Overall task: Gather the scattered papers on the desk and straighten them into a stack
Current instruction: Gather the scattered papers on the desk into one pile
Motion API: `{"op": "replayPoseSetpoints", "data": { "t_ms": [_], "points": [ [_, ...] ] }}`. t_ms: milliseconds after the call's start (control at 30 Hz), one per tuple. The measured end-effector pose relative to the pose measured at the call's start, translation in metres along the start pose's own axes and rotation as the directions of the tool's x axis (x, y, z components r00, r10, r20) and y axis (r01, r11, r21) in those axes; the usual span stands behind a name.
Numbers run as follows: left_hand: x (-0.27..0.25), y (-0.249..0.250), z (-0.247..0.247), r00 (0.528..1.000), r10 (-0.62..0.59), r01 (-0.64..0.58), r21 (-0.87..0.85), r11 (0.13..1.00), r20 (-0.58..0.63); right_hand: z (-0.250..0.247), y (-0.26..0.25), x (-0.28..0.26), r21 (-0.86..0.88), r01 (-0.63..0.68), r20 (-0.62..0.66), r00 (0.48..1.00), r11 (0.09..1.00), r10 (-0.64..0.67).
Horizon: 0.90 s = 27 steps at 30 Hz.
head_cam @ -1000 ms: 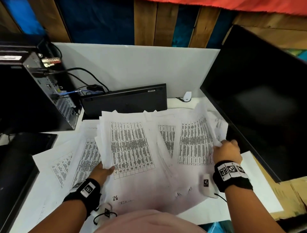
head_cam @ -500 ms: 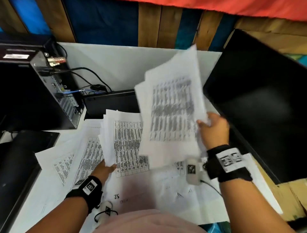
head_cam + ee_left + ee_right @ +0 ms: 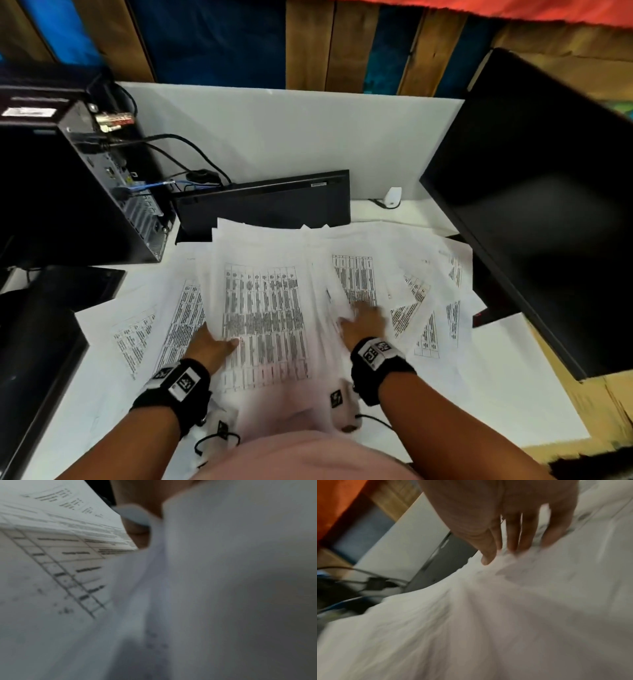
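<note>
Papers (image 3: 263, 308): right-side batch now laid onto pile. Left hand (image 3: 212, 346) grips pile edge; right hand (image 3: 363, 322) flat, fingers spread. Loose sheets (image 3: 421, 318) remain on counter (image 3: 513, 394).

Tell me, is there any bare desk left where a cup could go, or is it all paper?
Bare white desk shows at the near right, between the loose sheets and the big dark monitor. A narrow strip lies at the back by the small white adapter. The middle is crowded: the gathered pile between the left hand and right hand.
</note>
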<state>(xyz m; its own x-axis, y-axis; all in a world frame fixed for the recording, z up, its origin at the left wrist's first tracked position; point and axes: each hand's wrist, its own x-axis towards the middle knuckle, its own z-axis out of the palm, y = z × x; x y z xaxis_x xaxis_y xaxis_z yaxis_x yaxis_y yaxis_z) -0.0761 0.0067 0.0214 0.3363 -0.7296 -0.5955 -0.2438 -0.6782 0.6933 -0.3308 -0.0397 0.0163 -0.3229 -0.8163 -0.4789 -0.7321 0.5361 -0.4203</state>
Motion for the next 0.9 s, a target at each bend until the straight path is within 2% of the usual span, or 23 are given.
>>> {"op": "replayPoseSetpoints", "data": {
  "t_ms": [67,133,233,333,500,633,733,900],
  "points": [
    [0.006,-0.005,-0.014,0.998,-0.020,0.020,-0.013,1.000,-0.059,-0.019,0.011,0.009,-0.084,-0.170,-0.148,0.976,0.982,0.156],
    [0.013,-0.012,-0.030,0.995,-0.034,0.033,-0.013,0.999,-0.094,-0.028,0.021,0.019,-0.034,-0.239,-0.118,0.965,0.970,0.234],
    [0.021,-0.022,-0.047,0.981,-0.092,0.095,0.010,0.995,-0.170,-0.027,0.024,0.031,0.225,-0.206,0.060,0.979,0.952,0.197],
    [0.020,-0.027,-0.051,0.967,-0.143,0.153,0.035,0.988,-0.210,-0.024,0.019,0.032,0.243,-0.105,0.066,0.994,0.964,0.092],
    [0.017,-0.026,-0.043,0.982,-0.146,0.158,0.108,0.981,-0.117,-0.011,0.000,0.023,0.223,-0.003,0.146,0.989,0.975,-0.031],
    [0.018,-0.019,-0.024,0.992,-0.121,0.126,0.137,0.982,-0.044,0.005,-0.005,0.014,0.316,0.041,0.268,0.954,0.948,-0.131],
    [0.014,-0.014,-0.012,0.992,-0.123,0.126,0.078,0.989,-0.035,0.011,-0.004,0.015,0.202,0.109,0.247,0.956,0.973,-0.158],
    [0.006,-0.003,0.000,0.991,-0.082,0.092,-0.093,0.991,0.106,-0.007,-0.003,0.017,0.265,0.059,0.305,0.942,0.962,-0.142]
  ]
}}
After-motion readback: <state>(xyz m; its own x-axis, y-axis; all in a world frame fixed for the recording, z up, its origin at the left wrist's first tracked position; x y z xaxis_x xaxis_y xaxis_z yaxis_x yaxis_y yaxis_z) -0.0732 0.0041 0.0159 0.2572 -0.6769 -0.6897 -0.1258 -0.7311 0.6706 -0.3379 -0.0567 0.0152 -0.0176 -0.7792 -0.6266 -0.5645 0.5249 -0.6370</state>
